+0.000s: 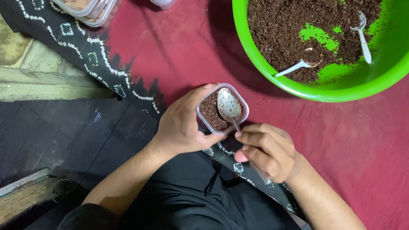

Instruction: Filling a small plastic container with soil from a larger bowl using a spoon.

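Frame centre: left hand [180, 125] grips small clear plastic cup of dark soil [221, 110]; right hand [266, 149] pinches clear plastic spoon [230, 106] over it. Green plastic basin [399, 75] upper right.

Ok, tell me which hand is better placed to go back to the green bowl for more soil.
Probably the right hand: it grips the plastic spoon, and the green bowl sits on its side. The left hand is wrapped around the small clear cup, steadying it.
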